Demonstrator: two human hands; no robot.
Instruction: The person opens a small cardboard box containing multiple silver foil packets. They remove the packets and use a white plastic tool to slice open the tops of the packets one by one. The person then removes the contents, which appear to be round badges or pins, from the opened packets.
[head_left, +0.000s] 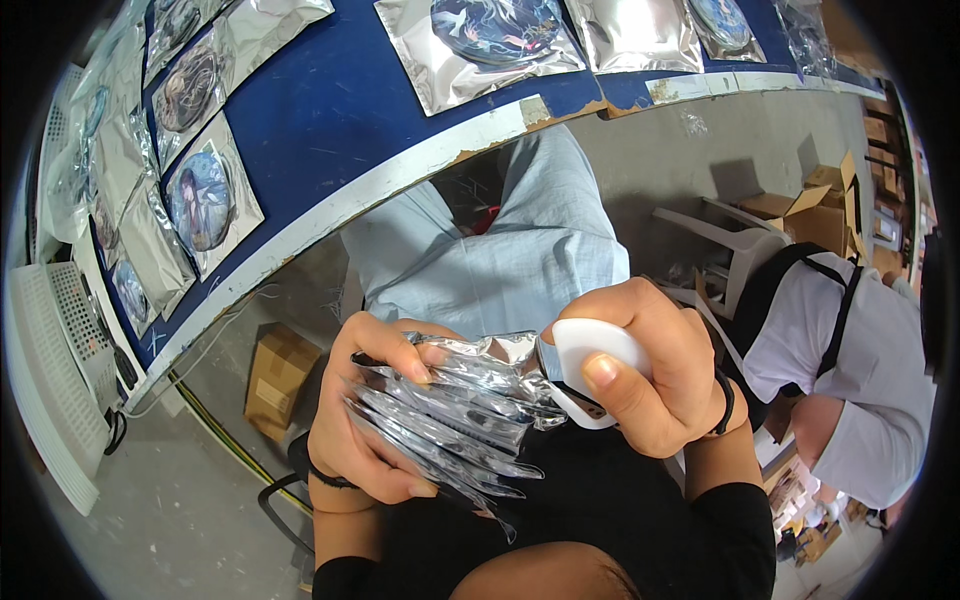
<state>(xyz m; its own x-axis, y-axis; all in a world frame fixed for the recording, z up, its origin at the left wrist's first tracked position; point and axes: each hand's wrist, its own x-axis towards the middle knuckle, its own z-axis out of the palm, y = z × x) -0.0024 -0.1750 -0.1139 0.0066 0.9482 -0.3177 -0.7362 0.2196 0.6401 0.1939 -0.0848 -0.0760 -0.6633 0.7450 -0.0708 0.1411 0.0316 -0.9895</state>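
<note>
My left hand (375, 412) grips a stack of silver foil pouches (457, 405), fanned out above my lap. Squeezed in my right hand (652, 375) is a small white hand-held device (592, 345), which looks like a mini bag heat sealer. Its dark jaw end meets the edge of the top pouch; my fingers partly hide how far the foil goes in. What the pouches contain cannot be made out. Beyond my knees, on the blue tabletop (315, 97), lie foil pouches with round illustrated discs, among them one disc (495, 26) at the back and another (201, 199) at the left.
The table's worn white edge (337, 202) curves past my knees. White perforated baskets (60, 375) stand at the far left. A cardboard box (281, 379) and a cable lie on the floor. To the right are a white plastic chair (742, 240), open cartons (817, 210) and another person (847, 337).
</note>
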